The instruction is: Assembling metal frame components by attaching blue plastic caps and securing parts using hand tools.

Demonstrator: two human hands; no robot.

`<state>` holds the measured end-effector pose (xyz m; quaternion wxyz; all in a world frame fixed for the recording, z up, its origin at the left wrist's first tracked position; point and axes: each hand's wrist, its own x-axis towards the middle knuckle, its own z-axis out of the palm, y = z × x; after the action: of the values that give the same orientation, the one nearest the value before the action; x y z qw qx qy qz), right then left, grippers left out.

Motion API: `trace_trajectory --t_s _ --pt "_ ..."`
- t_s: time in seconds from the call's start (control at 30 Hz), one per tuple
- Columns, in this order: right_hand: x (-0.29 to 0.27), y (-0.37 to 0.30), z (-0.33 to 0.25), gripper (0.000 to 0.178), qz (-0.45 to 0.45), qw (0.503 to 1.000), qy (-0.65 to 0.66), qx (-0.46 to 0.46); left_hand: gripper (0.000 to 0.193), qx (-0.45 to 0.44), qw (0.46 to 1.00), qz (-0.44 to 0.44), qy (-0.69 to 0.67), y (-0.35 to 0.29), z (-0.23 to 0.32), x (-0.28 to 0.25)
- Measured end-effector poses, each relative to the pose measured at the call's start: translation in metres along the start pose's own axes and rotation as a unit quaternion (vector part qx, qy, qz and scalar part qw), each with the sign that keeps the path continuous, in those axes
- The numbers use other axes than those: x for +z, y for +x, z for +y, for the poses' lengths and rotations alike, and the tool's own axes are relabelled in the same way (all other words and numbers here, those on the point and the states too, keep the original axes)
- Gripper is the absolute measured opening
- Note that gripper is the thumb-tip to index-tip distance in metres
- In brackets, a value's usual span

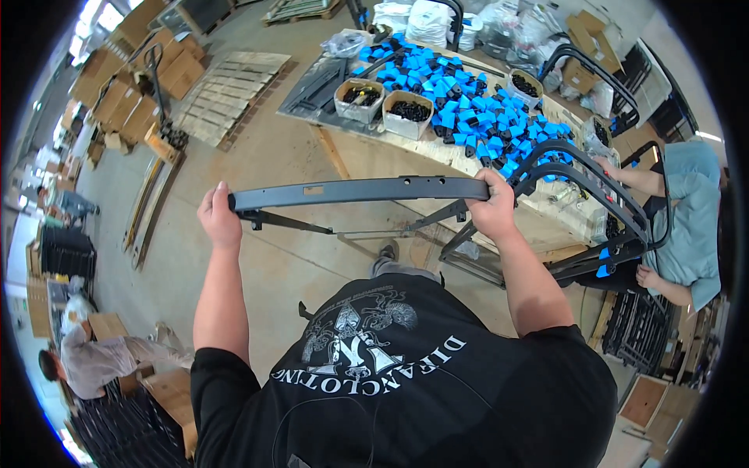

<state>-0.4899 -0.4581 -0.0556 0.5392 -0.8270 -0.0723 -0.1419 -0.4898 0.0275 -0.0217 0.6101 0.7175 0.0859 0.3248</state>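
Black metal frame stretched right across the centre, left hand with fingers curled round its left end, right hand gripping the other, and blue pieces heaped across the tabletop, upper right of centre!

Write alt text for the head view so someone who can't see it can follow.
A person's left hand and right hand grip a dark metal frame by its two ends. Beyond is a table strewn with blue and black parts and boxes; another person is at the right.
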Motion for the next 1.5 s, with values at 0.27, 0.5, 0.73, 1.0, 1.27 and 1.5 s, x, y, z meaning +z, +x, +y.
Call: trace_trajectory --t_s 0.27,0.5,0.73,1.0,1.27,1.5 --pt "0.064 0.093 0.055 0.02 0.09 0.992 0.016 0.092 0.032 -0.036 0.995 -0.097 0.006 0.178 -0.107 0.132" --pt "0.099 0.169 0.056 0.021 0.106 0.978 -0.044 0.174 0.039 -0.13 0.96 -0.208 0.132 0.301 -0.16 0.211" --pt "0.116 0.221 0.074 0.02 0.16 0.96 -0.14 0.184 0.033 -0.131 0.952 -0.273 0.047 0.365 -0.215 0.251" --pt "0.123 0.226 0.08 0.035 0.193 0.923 -0.204 0.263 0.031 -0.154 0.935 -0.316 0.048 0.365 -0.21 0.265" --pt "0.254 0.0 0.11 0.075 0.093 0.791 -0.306 0.521 0.041 0.007 0.92 -0.314 0.236 0.331 -0.326 0.154" --pt "0.382 -0.181 0.132 0.066 -0.223 0.712 -0.12 0.654 0.045 -0.127 0.565 -0.687 0.439 0.283 -0.436 -0.059"
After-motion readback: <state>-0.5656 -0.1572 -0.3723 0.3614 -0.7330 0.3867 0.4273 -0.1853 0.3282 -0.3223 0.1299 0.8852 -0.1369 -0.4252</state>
